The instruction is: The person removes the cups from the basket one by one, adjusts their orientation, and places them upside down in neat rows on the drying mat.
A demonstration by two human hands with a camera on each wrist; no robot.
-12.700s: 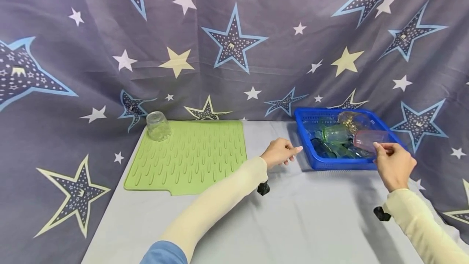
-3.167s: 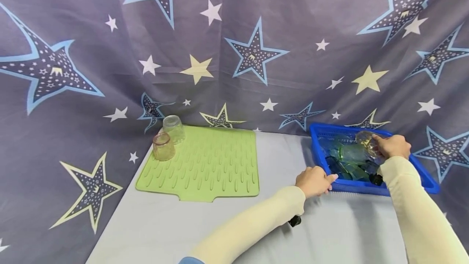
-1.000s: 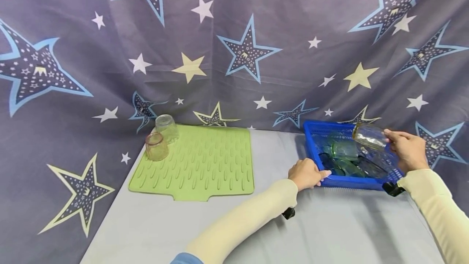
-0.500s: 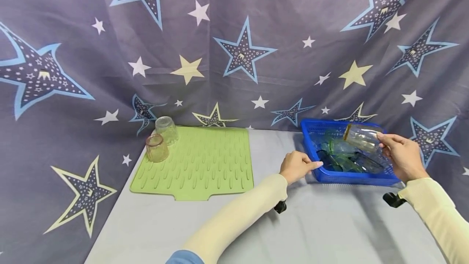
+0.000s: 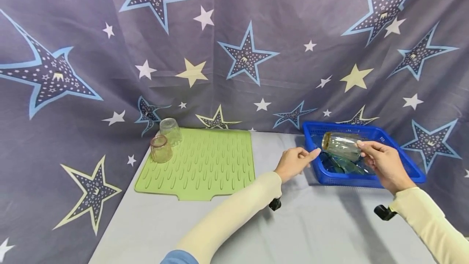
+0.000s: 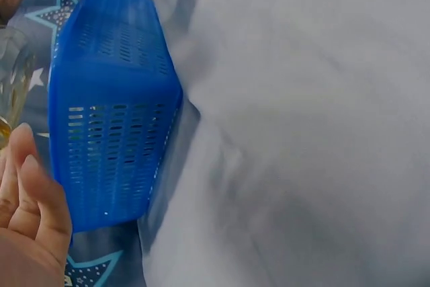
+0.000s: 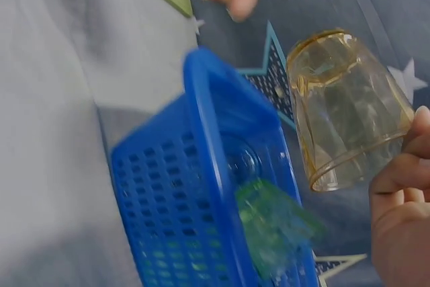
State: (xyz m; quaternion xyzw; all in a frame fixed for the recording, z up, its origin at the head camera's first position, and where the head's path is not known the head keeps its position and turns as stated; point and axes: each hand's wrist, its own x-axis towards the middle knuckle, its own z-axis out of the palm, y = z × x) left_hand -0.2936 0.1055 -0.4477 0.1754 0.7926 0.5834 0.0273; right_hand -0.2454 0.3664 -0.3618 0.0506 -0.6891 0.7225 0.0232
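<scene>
Amber glass [image 5: 340,146] held sideways over blue basket [image 5: 351,180]

A person's right hand [image 5: 385,164] pinches the amber glass at one end between thumb and fingers, its other end pointing toward the left hand [image 5: 294,164]. The left hand, fingers loosely bent and thumb stretched out, holds nothing; it hovers by the basket's near left corner, just beside the glass. Whether its thumb touches the rim is hard to tell. Inside the basket lie more pieces of glassware, among them a green glass [image 7: 269,223], seen in the right wrist view. At left on the white-covered table [image 5: 293,227], a clear glass [image 5: 171,132] and a pinkish glass [image 5: 161,150] stand close together at the far left corner of a green mat [image 5: 209,166]. A star-patterned curtain [image 5: 271,7] hangs behind.
</scene>
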